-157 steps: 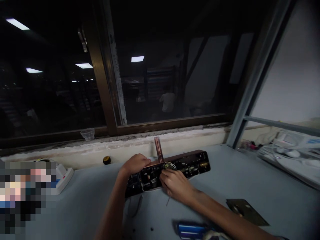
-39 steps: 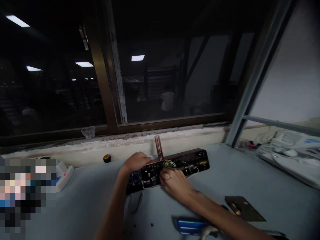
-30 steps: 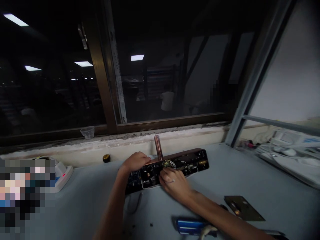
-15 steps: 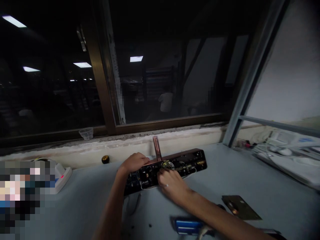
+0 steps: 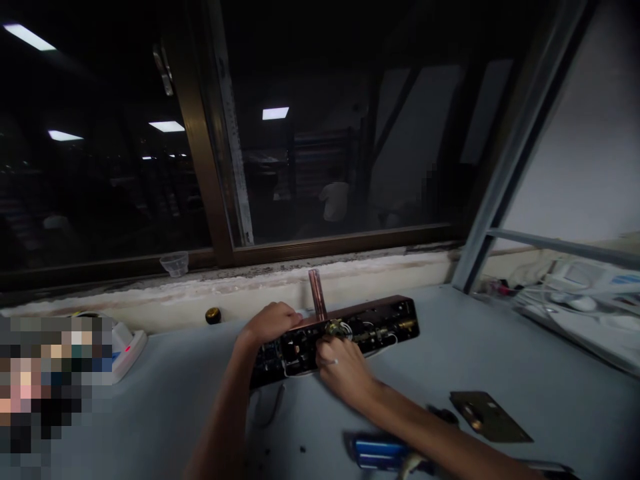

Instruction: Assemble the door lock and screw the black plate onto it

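An opened electronic door lock (image 5: 364, 333) lies slantwise on the table, its inside with wires, a circuit board and brass parts facing me. From its far side a copper-coloured lever handle (image 5: 317, 295) sticks up towards the wall. My left hand (image 5: 274, 323) grips the lock's far edge, left of the handle, with the fingertips hidden behind the housing. Over the lock's middle, my right hand (image 5: 345, 370) is closed with curled fingers beside a round brass part (image 5: 338, 328). Whatever those fingers pinch is hidden.
Near my right forearm lie a blue cylindrical tool (image 5: 377, 453) and a dark plate (image 5: 490, 417). A power strip (image 5: 131, 357) and a black-gold knob (image 5: 213, 315) stand left. A plastic cup (image 5: 175, 264) is on the sill. A metal frame (image 5: 475, 263) rises at right.
The view has shifted slightly, so the scene sits a little further right. Both hands keep their places on the lock, and the right hand has turned only slightly.
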`<state>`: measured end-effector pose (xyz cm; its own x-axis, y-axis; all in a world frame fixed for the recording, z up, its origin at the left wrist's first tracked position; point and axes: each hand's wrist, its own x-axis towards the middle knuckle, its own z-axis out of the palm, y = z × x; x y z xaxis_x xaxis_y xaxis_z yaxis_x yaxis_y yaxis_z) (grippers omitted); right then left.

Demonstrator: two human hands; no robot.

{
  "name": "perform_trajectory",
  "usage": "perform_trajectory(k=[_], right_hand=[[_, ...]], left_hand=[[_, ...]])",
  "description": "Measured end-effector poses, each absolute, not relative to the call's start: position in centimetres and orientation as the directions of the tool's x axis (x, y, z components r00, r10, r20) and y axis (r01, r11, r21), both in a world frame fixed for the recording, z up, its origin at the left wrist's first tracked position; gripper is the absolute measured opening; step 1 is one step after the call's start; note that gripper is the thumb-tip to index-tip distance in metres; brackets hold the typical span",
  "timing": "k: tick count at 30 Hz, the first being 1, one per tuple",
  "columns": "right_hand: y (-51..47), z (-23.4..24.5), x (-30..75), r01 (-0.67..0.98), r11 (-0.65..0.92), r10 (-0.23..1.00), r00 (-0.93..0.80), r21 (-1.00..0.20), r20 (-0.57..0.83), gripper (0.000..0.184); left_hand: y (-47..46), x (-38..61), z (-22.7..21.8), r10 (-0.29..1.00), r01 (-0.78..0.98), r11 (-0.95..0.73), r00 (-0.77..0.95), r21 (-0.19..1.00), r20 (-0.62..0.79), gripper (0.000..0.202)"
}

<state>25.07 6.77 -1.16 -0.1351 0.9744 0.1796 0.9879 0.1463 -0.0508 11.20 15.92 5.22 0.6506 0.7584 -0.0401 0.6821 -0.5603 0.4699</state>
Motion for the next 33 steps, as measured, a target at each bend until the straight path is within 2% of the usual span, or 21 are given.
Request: perform_trajectory(k=[9, 10, 12, 14, 16, 21, 24, 29, 33], right_hand=[[6.5, 0.4, 25.4, 0.982, 0.171, 0.967, -0.153, -0.076, 0.202, 0.02], [6.4, 0.8, 25.6, 0.974, 0.198, 0.962, -0.17, -0.115, 0.211, 0.019], [6.0, 1.8, 26.1, 0.917, 0.299, 0.944, -0.243, -0.265, 0.224, 0.017], [5.7, 2.7, 26.8, 0.794, 0.403, 0.915, -0.335, -0.455, 0.226, 0.015], [5.4, 3.3, 27.4, 0.678, 0.434, 0.898, -0.378, -0.594, 0.226, 0.014], [5.1, 3.3, 27.4, 0.517, 0.39, 0.899, -0.392, -0.762, 0.195, 0.019], [5.6, 2.9, 26.4, 0.48, 0.41, 0.872, -0.454, -0.775, 0.18, 0.022], [7.1, 1.9, 24.4, 0.481, 0.57, 0.779, -0.575, -0.666, 0.251, 0.02], [7.6, 1.2, 23.4, 0.483, 0.617, 0.76, -0.57, -0.622, 0.311, 0.021]], left_hand=[[15.6, 11.3, 5.5, 0.762, 0.684, -0.553, 0.646, 0.475, -0.043, 0.039], [15.6, 11.3, 5.5, 0.764, 0.686, -0.55, 0.643, 0.476, -0.045, 0.039], [15.6, 11.3, 5.5, 0.766, 0.688, -0.547, 0.641, 0.477, -0.047, 0.039], [15.7, 11.3, 5.4, 0.766, 0.687, -0.547, 0.641, 0.479, -0.046, 0.04], [15.8, 11.2, 5.2, 0.765, 0.684, -0.547, 0.642, 0.482, -0.044, 0.04], [16.0, 11.1, 4.8, 0.764, 0.679, -0.548, 0.644, 0.488, -0.039, 0.039], [16.0, 11.1, 4.9, 0.764, 0.68, -0.552, 0.644, 0.483, -0.035, 0.039], [15.8, 11.2, 5.1, 0.763, 0.68, -0.558, 0.646, 0.475, -0.029, 0.039], [15.9, 11.2, 5.0, 0.756, 0.674, -0.569, 0.654, 0.47, -0.023, 0.04]])
